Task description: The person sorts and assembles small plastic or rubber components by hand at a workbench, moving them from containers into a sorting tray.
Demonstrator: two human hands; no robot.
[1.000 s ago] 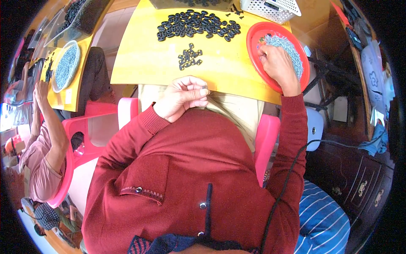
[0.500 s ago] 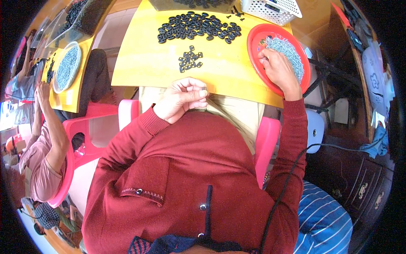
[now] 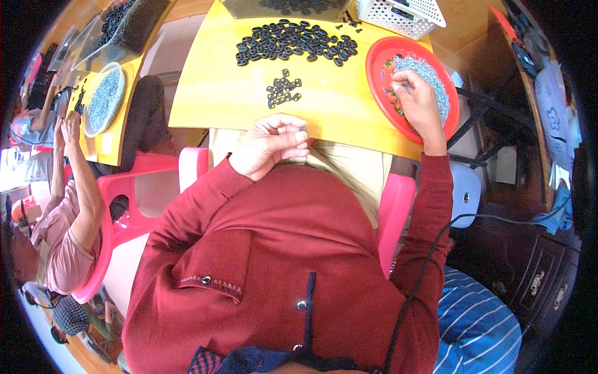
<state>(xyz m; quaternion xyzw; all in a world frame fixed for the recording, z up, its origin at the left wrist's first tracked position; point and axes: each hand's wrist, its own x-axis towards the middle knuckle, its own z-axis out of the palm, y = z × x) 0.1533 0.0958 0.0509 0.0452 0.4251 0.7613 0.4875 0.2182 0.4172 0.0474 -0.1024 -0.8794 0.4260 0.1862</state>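
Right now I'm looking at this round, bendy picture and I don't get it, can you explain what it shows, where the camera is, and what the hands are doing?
The camera sits on a person's head and looks down, so the red sweater fills the lower part and both arms reach up into the picture. The wide lens bends straight edges near the rim. There is no machine here, only two bare hands.

The left hand is closed by the near edge of the yellow board and pinches what looks like a small dark part; it is too small to tell more. The right hand reaches into the red plate, its fingers on a heap of small grey metal pieces.

On the board lie a big pile of black oval parts and a small cluster of black parts. A white basket stands behind. At the left, another person works at a separate table.
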